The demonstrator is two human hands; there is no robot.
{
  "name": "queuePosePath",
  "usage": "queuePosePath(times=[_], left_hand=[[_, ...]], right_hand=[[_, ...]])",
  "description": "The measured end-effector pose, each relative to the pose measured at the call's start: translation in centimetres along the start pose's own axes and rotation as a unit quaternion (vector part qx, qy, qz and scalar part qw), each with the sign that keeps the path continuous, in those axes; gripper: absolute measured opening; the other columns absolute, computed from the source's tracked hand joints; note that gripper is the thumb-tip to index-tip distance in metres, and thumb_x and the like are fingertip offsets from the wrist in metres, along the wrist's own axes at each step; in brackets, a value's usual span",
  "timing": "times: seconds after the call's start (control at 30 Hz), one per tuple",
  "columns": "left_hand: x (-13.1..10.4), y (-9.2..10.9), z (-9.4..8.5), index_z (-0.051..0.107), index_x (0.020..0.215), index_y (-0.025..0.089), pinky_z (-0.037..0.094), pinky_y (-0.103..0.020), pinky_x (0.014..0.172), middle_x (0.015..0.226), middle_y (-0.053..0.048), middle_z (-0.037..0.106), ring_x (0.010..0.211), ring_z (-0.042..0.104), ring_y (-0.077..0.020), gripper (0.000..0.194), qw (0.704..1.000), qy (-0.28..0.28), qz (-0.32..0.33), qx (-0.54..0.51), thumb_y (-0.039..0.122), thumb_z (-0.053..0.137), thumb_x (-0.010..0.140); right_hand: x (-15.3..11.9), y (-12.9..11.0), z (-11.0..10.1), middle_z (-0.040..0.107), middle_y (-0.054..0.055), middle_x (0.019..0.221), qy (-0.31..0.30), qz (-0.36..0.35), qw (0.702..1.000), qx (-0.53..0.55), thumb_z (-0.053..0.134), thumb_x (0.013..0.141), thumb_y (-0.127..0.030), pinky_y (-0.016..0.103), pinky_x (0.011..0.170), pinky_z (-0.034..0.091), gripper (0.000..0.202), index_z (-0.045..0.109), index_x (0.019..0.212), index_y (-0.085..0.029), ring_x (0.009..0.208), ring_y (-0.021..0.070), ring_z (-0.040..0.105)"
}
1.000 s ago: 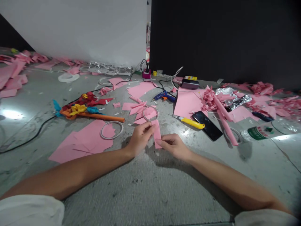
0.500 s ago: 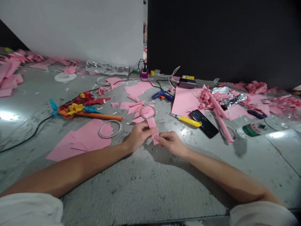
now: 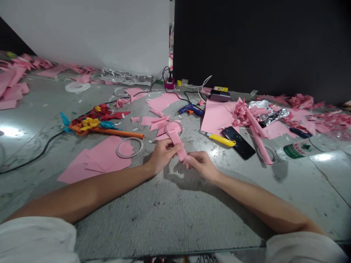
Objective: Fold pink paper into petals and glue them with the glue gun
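A narrow pink paper strip point(image 3: 177, 144) is pinched between both hands over the middle of the table. My left hand point(image 3: 163, 153) grips its left edge with thumb and fingers. At the strip's lower end, my right hand point(image 3: 201, 163) has thumb and forefinger closed on the paper. Just beyond the strip, a tape roll point(image 3: 166, 125) lies on several cut pink pieces point(image 3: 154, 121). Left of my left hand, another tape roll point(image 3: 117, 150) rests partly on pink sheets point(image 3: 102, 160).
To the right lie a yellow cutter point(image 3: 222, 140), a phone point(image 3: 242, 146) and a plastic bottle point(image 3: 301, 149). A blue glue gun point(image 3: 189, 109) sits farther back. At left are an orange paper stick point(image 3: 120, 133) and a black cable point(image 3: 44, 149). Boards point(image 3: 260, 44) stand behind.
The lower end of the pink strip has shifted slightly up and right, with my right hand's fingers closing further round it. The whole view has shifted a little.
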State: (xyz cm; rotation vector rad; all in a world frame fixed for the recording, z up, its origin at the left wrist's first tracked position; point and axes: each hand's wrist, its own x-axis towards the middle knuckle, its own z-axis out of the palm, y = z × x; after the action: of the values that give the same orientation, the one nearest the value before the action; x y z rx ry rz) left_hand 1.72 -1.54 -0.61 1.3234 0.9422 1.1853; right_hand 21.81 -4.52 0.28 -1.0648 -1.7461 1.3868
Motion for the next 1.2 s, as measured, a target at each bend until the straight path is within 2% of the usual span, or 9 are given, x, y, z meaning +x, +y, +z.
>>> queuePosePath(times=[0.1, 0.23, 0.33, 0.43, 0.53, 0.8, 0.9, 1.03, 1.2], left_hand=[[-0.2, 0.2, 0.1, 0.071, 0.076, 0.015, 0.042, -0.023, 0.056, 0.066, 0.001, 0.061, 0.059, 0.05, -0.0103, 0.038, 1.0, -0.02, 0.009, 0.004, 0.05, 0.084, 0.087], [0.0, 0.1, 0.2, 0.074, 0.076, 0.015, 0.047, -0.024, 0.062, 0.072, -0.001, 0.068, 0.065, 0.057, -0.0125, 0.035, 0.998, -0.067, 0.008, 0.005, 0.047, 0.087, 0.084], [0.2, 0.0, 0.1, 0.075, 0.075, 0.015, 0.048, -0.025, 0.064, 0.074, -0.002, 0.069, 0.067, 0.059, -0.0135, 0.033, 0.997, -0.081, 0.002, 0.003, 0.044, 0.089, 0.081], [0.2, 0.1, -0.1, 0.071, 0.073, 0.016, 0.043, -0.024, 0.059, 0.066, 0.002, 0.062, 0.061, 0.054, -0.0114, 0.035, 0.999, -0.048, 0.002, -0.004, 0.044, 0.086, 0.085], [0.0, 0.2, -0.3, 0.066, 0.07, 0.017, 0.039, -0.024, 0.056, 0.061, 0.003, 0.055, 0.057, 0.05, -0.0101, 0.037, 1.0, -0.015, 0.009, -0.005, 0.044, 0.083, 0.089], [0.4, -0.8, -0.4, 0.071, 0.083, 0.018, 0.041, -0.025, 0.055, 0.069, 0.002, 0.061, 0.057, 0.053, -0.0112, 0.031, 0.999, 0.033, 0.021, -0.007, 0.045, 0.072, 0.098], [0.3, -0.4, -0.2, 0.071, 0.081, 0.018, 0.043, -0.025, 0.057, 0.07, 0.001, 0.063, 0.059, 0.054, -0.0118, 0.032, 1.0, 0.005, 0.027, 0.006, 0.045, 0.072, 0.098], [0.0, 0.4, 0.2, 0.076, 0.077, 0.018, 0.048, -0.027, 0.074, 0.077, -0.002, 0.069, 0.075, 0.061, -0.0148, 0.026, 0.996, -0.065, 0.049, 0.034, 0.038, 0.077, 0.094], [-0.2, 0.7, 0.2, 0.075, 0.077, 0.018, 0.045, -0.028, 0.071, 0.077, -0.002, 0.066, 0.074, 0.057, -0.0147, 0.028, 0.995, -0.067, 0.068, 0.036, 0.039, 0.074, 0.096]], right_hand=[[0.1, 0.0, -0.2, 0.058, 0.001, 0.063, 0.001, -0.015, 0.999, 0.034, 0.053, 0.104, -0.075, 0.032, 0.064, 0.035, 0.068, 0.067, 0.07, -0.018, 0.062, 0.0144, 0.05], [0.3, 0.0, 0.1, 0.052, -0.002, 0.061, 0.02, 0.026, 0.999, 0.002, 0.068, 0.097, -0.068, 0.031, 0.059, 0.03, 0.057, 0.063, 0.068, -0.019, 0.06, 0.0133, 0.043], [0.3, -0.1, 0.2, 0.047, -0.003, 0.06, 0.01, 0.044, 0.999, -0.024, 0.069, 0.096, -0.062, 0.031, 0.058, 0.027, 0.053, 0.059, 0.065, -0.02, 0.059, 0.0128, 0.039], [0.3, -0.2, 0.1, 0.046, -0.003, 0.06, -0.013, 0.053, 0.998, -0.021, 0.067, 0.097, -0.058, 0.031, 0.06, 0.027, 0.052, 0.057, 0.062, -0.02, 0.06, 0.0127, 0.038], [0.2, -0.2, 0.2, 0.043, -0.004, 0.061, -0.004, 0.054, 0.998, -0.022, 0.067, 0.097, -0.056, 0.032, 0.06, 0.027, 0.05, 0.057, 0.064, -0.02, 0.061, 0.0128, 0.038], [0.0, -0.2, 0.4, 0.045, -0.003, 0.061, 0.008, 0.049, 0.999, -0.004, 0.066, 0.099, -0.062, 0.032, 0.062, 0.029, 0.055, 0.059, 0.064, -0.02, 0.062, 0.014, 0.041], [0.1, -0.5, 0.4, 0.047, -0.002, 0.064, 0.03, 0.032, 0.999, 0.01, 0.063, 0.1, -0.069, 0.031, 0.062, 0.032, 0.06, 0.058, 0.065, -0.02, 0.064, 0.0145, 0.041], [0.3, -0.5, 0.5, 0.049, -0.001, 0.069, 0.049, 0.026, 0.998, 0.016, 0.072, 0.093, -0.072, 0.031, 0.063, 0.032, 0.056, 0.066, 0.074, -0.02, 0.067, 0.0154, 0.041], [0.4, -0.3, 0.4, 0.038, -0.004, 0.065, 0.047, 0.03, 0.998, 0.004, 0.071, 0.094, -0.069, 0.032, 0.061, 0.027, 0.057, 0.057, 0.066, -0.021, 0.064, 0.014, 0.032]])
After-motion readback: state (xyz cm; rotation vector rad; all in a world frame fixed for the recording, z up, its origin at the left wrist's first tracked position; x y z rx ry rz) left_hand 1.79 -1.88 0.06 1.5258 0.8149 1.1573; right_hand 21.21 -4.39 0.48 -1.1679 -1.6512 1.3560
